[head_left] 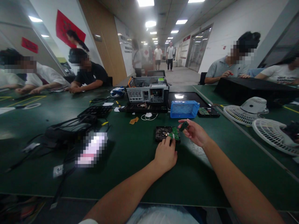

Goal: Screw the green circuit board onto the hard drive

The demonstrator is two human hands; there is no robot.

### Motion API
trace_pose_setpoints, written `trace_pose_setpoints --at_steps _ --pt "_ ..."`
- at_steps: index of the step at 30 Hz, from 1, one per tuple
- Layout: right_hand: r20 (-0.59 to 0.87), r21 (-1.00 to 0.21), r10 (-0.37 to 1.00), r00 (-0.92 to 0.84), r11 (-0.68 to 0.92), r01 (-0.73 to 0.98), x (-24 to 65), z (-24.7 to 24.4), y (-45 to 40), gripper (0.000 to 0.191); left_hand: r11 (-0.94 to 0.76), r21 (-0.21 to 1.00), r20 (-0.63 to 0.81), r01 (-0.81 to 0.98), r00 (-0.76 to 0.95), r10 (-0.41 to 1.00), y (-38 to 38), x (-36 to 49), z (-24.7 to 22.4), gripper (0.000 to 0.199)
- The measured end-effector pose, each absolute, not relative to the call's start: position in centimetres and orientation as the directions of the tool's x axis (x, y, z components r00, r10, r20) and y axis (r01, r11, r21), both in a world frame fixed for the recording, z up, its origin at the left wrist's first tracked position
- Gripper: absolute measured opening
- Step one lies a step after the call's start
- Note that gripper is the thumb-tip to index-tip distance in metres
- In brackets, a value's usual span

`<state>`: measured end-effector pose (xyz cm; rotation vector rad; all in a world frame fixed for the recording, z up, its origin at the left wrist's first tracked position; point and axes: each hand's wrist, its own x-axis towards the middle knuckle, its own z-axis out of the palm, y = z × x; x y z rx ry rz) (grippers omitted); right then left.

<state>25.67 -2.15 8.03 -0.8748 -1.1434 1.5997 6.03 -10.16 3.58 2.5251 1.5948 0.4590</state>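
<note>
A hard drive point(161, 133) lies on the green table in front of me, its green circuit board point(174, 133) facing up. My left hand point(166, 153) is at its near edge, the fingertips gripping the drive and touching the board. Raised just to the right of the drive, my right hand point(195, 133) pinches a small dark green piece point(184, 126) between thumb and fingers. What kind of piece this is, I cannot make out.
Beyond the drive stand a blue plastic bin point(184, 109) and an opened computer case point(147, 91). Another drive point(209, 112) lies right of the bin. White fan parts point(249, 109) are at right. A black bag with cables point(67, 129) and a blurred bright phone-like thing point(92, 149) lie left. Co-workers sit across.
</note>
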Motion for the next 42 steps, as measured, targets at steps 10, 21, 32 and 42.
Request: trace_pose_setpoints --at_steps 10,21,32,42 --pt "-0.018 -0.953 0.954 -0.299 -0.107 -0.284 25.6 8.0 -2.3 0.035 -0.449 0.262 0.195 0.854 0.409 0.891 -10.1 6.0 3.7 0.061" --pt "0.032 -0.976 0.942 -0.333 -0.042 -0.215 25.5 8.4 -2.6 0.032 -0.452 0.248 0.195 0.857 0.413 0.890 -10.2 5.9 3.8 0.060" --pt "0.095 -0.979 0.977 -0.191 0.058 -0.194 26.3 8.5 -2.3 0.023 -0.442 0.257 0.175 0.859 0.409 0.896 -10.3 5.8 4.2 0.060" --pt "0.069 -0.978 0.966 -0.249 0.017 -0.208 26.6 8.0 -2.0 0.027 -0.444 0.254 0.183 0.859 0.408 0.894 -10.2 5.9 4.1 0.061"
